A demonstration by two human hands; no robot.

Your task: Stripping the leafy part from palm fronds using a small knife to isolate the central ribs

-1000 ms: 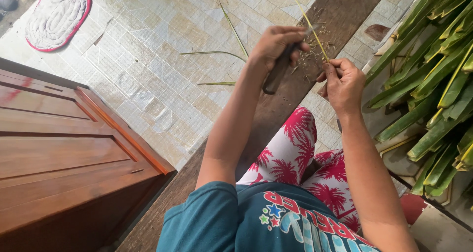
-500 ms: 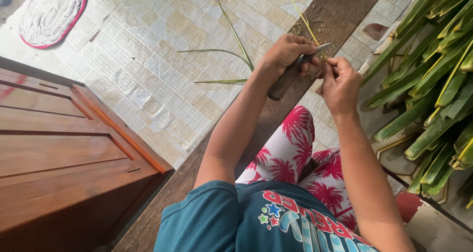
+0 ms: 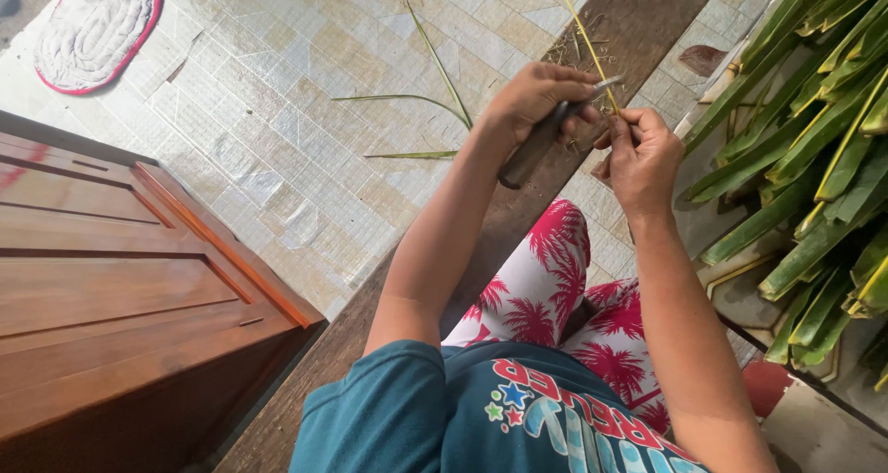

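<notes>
Now left hand point(image 3: 536, 98) grips knife point(image 3: 541, 140), right hand point(image 3: 640, 159) leaf rib point(image 3: 585, 40).

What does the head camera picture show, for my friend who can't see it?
The left hand holds a knife against a thin yellow leaf rib pinched by the right hand, above a wooden plank. Green palm leaves lie to the right.

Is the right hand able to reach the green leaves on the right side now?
Probably yes, but not at once: the right hand pinches a thin yellow midrib. The green leaves lie close beside it, with nothing between.
</notes>
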